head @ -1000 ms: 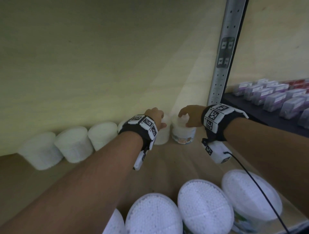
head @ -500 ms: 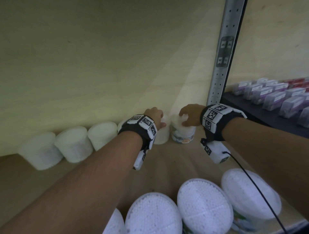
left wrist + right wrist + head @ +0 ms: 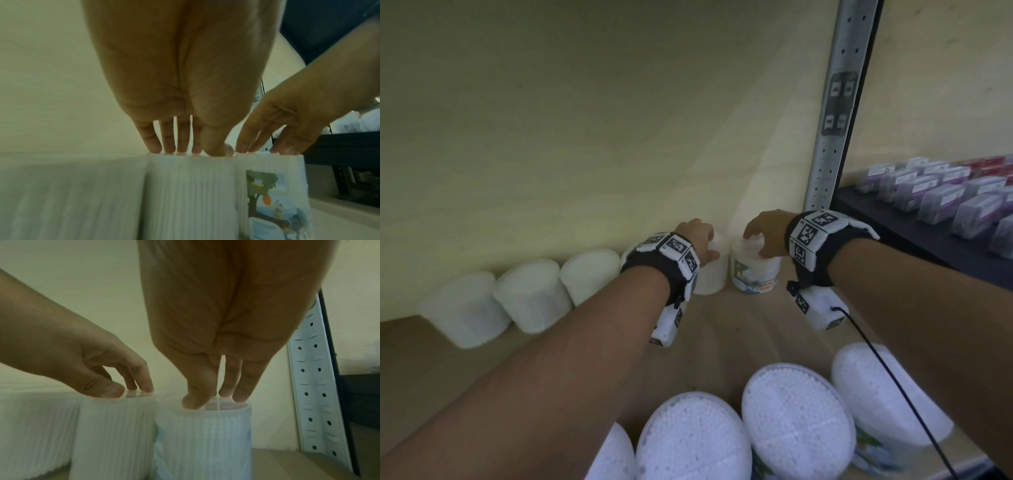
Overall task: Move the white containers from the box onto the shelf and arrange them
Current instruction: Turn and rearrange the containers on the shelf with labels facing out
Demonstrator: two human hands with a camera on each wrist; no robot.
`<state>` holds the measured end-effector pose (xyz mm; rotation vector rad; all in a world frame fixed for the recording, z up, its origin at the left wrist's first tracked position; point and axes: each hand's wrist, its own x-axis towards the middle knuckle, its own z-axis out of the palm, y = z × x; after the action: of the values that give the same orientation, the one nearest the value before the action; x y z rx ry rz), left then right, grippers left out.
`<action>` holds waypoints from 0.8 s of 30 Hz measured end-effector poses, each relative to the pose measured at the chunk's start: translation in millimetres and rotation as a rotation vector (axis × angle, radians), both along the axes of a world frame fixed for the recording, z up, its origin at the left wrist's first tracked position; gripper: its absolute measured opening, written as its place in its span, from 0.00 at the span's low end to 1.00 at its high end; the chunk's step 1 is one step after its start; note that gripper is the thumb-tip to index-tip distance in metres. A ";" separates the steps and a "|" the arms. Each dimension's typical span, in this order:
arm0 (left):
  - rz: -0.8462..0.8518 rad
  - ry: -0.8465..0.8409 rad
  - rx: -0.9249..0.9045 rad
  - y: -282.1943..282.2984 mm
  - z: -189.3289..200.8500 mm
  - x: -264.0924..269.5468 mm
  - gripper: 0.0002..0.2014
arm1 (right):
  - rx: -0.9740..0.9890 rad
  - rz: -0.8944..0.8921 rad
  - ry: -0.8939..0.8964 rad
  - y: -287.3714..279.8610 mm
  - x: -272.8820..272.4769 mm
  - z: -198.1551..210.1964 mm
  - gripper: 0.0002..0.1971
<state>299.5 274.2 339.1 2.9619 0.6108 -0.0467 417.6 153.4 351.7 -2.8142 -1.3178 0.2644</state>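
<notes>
Two white ribbed containers stand side by side at the back of the wooden shelf [image 3: 722, 342]. The tips of my left hand [image 3: 702, 243] [image 3: 185, 146] rest on the lid of the plain container [image 3: 710, 277] [image 3: 189, 186] [image 3: 115, 426]. My right hand [image 3: 760, 236] [image 3: 216, 399] has its thumb and fingertips on the lid of the labelled container [image 3: 755, 274] [image 3: 271, 186] [image 3: 203, 434]. Neither hand wraps round a container's wall. The two containers nearly touch.
Three more white containers [image 3: 534, 294] line the back wall to the left. Large white tubs [image 3: 798, 414] stand along the shelf's front edge below my arms. A perforated metal upright [image 3: 832, 137] bounds the right side. Beyond it purple boxes [image 3: 945, 202] fill a dark shelf.
Both hands stay on the same lids. The labelled container and my right hand have edged slightly toward the plain container.
</notes>
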 end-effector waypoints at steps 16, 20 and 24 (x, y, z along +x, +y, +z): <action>0.156 -0.129 -0.117 -0.3 27.0 2.0 0.20 | 0.026 0.012 -0.048 0.5 2.7 -4.0 0.27; 0.176 -0.036 0.036 -10.5 20.4 1.4 0.28 | 0.021 0.016 -0.043 0.0 2.9 -1.3 0.27; 0.165 0.072 0.076 -13.5 11.2 3.3 0.27 | 0.025 0.015 -0.034 0.0 2.7 -1.6 0.27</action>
<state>302.7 260.6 350.4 2.9807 0.8838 -0.1180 420.2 153.4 350.0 -2.8009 -1.3396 0.2002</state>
